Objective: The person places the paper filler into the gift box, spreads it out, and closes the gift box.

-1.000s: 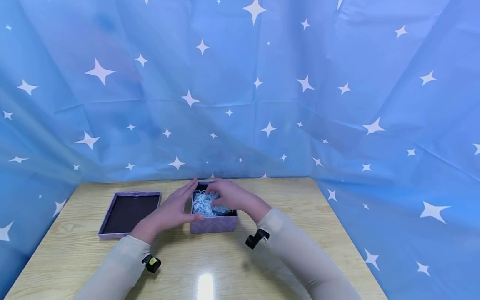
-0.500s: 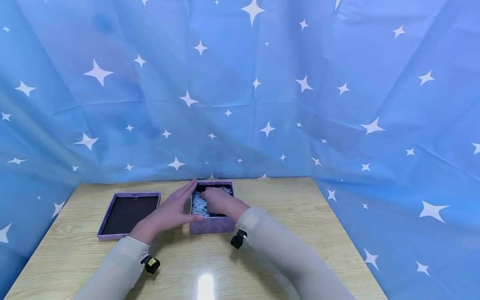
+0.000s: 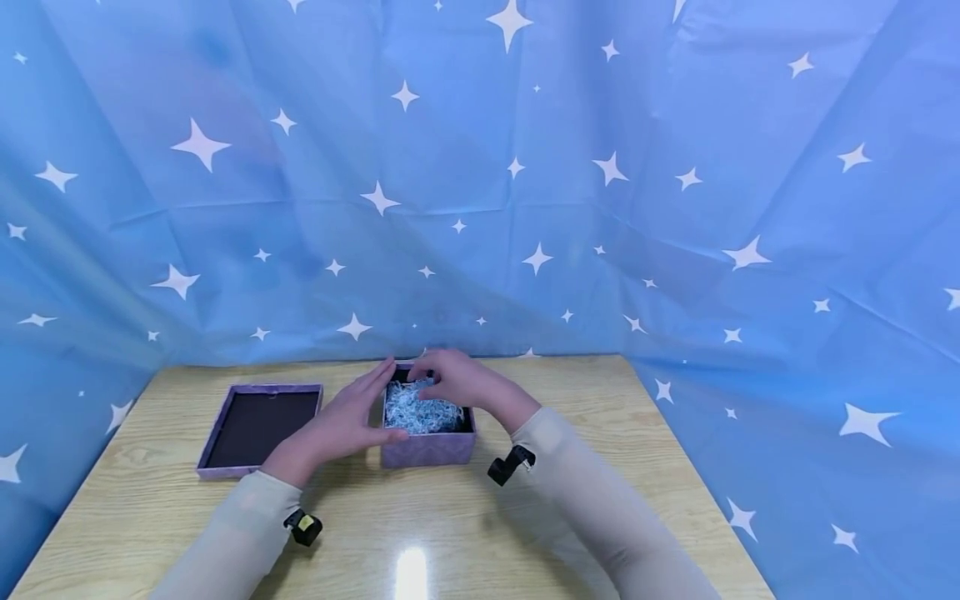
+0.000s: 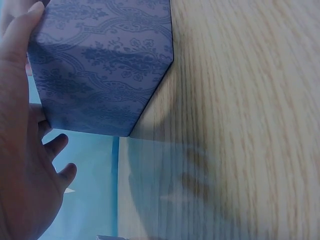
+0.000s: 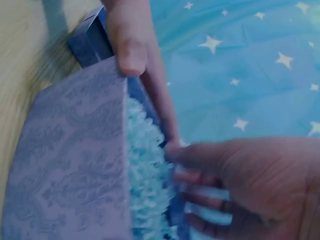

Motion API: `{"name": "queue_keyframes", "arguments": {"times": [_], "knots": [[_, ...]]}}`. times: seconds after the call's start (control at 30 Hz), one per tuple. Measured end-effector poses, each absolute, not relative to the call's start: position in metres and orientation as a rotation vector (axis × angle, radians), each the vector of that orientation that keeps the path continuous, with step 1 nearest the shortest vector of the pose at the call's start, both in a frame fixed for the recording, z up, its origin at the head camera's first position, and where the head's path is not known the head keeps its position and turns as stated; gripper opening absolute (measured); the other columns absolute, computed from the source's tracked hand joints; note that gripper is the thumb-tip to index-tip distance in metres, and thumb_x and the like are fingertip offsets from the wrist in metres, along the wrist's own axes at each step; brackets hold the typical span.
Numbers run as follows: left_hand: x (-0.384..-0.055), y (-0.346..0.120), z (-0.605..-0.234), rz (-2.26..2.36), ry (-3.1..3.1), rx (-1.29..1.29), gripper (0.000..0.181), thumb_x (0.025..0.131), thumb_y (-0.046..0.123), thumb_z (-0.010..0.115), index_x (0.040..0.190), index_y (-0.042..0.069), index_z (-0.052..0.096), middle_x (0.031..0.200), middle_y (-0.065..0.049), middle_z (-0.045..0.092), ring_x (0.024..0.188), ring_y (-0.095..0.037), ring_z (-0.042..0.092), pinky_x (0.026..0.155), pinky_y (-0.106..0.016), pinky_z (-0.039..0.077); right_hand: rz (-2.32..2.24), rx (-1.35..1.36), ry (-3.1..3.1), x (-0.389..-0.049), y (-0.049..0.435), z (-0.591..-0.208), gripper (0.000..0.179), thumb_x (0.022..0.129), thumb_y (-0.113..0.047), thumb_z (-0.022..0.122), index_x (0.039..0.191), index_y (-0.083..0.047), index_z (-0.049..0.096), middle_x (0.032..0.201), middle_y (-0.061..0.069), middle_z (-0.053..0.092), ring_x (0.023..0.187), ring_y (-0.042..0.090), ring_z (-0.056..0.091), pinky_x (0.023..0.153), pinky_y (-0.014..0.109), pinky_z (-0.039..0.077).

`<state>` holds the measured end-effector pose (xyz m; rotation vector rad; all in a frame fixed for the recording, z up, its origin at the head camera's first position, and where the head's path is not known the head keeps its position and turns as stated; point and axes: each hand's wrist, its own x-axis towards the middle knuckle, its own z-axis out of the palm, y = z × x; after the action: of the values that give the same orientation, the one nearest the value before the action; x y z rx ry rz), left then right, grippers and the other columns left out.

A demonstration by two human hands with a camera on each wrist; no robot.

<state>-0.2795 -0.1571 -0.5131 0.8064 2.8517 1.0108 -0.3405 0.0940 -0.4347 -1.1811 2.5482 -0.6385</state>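
A purple patterned box [image 3: 427,451] stands uncovered on the table, filled with pale blue shredded paper [image 3: 418,414]. My left hand [image 3: 337,425] holds the box at its left end, thumb on the near rim and fingers reaching to the far rim. In the left wrist view, the damask side of the box [image 4: 105,65] shows beside the thumb. My right hand [image 3: 465,385] hovers at the box's far right part, fingers bent loosely over the shreds. The right wrist view shows its slightly blurred fingers [image 5: 207,200] spread by the opening, with nothing visible between them.
To the left lies the box's lid [image 3: 262,429], inside up, black within and purple-edged. The light wood table [image 3: 585,433] ends against a blue curtain [image 3: 480,208] with white stars. Each wrist carries a small black camera [image 3: 512,465].
My right hand dipped into the shreds toward the left, then rose back up and to the right. The shreds now spread wider across the box. My left hand has stayed put.
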Motion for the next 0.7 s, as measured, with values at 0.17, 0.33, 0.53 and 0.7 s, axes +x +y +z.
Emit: {"name": "queue_keyframes", "arguments": {"times": [0.17, 0.33, 0.53, 0.7], "knots": [[-0.279, -0.158, -0.514, 1.018, 2.855, 0.816, 0.122, 0.093, 0.072, 0.078, 0.18, 0.017, 0.012, 0.186, -0.009, 0.01, 0.167, -0.045, 0.02, 0.126, -0.071, 0.03, -0.694, -1.253, 2.358, -0.348, 0.084, -0.454, 0.015, 0.106, -0.01, 0.078, 0.12, -0.012, 0.081, 0.115, -0.003, 0.073, 0.099, 0.007, 0.07, 0.088, 0.023, 0.059], [-0.28, -0.157, -0.516, 1.02, 2.852, 0.821, 0.12, 0.094, 0.07, 0.078, 0.18, 0.018, 0.012, 0.186, -0.009, 0.01, 0.167, -0.045, 0.019, 0.126, -0.072, 0.031, -0.388, -1.267, 2.424, -0.351, 0.071, -0.469, 0.033, 0.104, -0.014, 0.081, 0.136, -0.01, 0.078, 0.135, 0.0, 0.073, 0.124, 0.011, 0.068, 0.104, 0.023, 0.054], [-0.281, -0.158, -0.516, 1.028, 2.85, 0.823, 0.12, 0.094, 0.071, 0.078, 0.18, 0.021, 0.011, 0.186, -0.008, 0.01, 0.167, -0.045, 0.018, 0.127, -0.071, 0.029, -0.112, -1.21, 2.535, -0.349, 0.062, -0.478, 0.051, 0.105, -0.023, 0.081, 0.153, -0.011, 0.068, 0.155, 0.006, 0.065, 0.144, 0.02, 0.06, 0.118, 0.031, 0.048], [-0.282, -0.159, -0.517, 1.027, 2.86, 0.84, 0.122, 0.093, 0.071, 0.079, 0.18, 0.018, 0.013, 0.186, -0.008, 0.01, 0.166, -0.046, 0.02, 0.127, -0.071, 0.029, -0.037, -1.18, 2.562, -0.345, 0.057, -0.481, 0.056, 0.104, -0.027, 0.082, 0.156, -0.011, 0.066, 0.159, 0.007, 0.062, 0.146, 0.021, 0.058, 0.12, 0.033, 0.047]]}}
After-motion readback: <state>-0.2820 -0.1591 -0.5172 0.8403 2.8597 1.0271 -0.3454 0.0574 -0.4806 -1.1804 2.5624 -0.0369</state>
